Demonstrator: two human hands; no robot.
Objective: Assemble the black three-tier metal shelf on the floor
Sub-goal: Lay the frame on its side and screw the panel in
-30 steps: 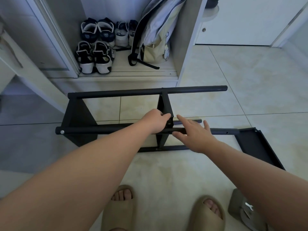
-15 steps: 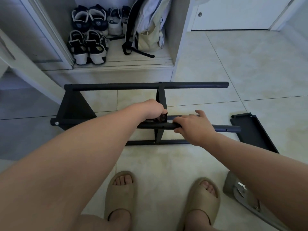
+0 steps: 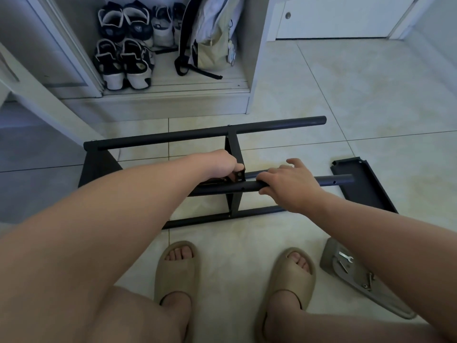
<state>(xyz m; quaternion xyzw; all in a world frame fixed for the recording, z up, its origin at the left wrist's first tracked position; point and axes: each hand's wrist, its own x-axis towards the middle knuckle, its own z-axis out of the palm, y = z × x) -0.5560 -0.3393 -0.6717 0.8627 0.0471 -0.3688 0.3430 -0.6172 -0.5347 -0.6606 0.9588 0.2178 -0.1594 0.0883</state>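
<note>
The black shelf frame [image 3: 205, 134] lies on its side on the tiled floor, with long tubes running left to right and a shelf panel [image 3: 233, 154] standing across the middle. My left hand [image 3: 222, 163] is closed on the near corner of that middle panel, where it meets the upper near tube [image 3: 331, 181]. My right hand [image 3: 289, 185] wraps over that same tube just to the right of the joint. A loose black shelf panel [image 3: 363, 186] lies flat on the floor at the right, under the tube's free end.
A grey tray [image 3: 329, 258] with a small wrench [image 3: 346, 257] and screws sits at the lower right. My feet in tan slippers [image 3: 176, 271] stand close to the frame. An open cabinet holds shoes [image 3: 123, 63] and a backpack [image 3: 212, 35] behind the frame.
My right hand went from open fingers beside the joint to a grip over the near tube. The view tipped down, showing my feet and legs. My left hand stayed at the panel corner.
</note>
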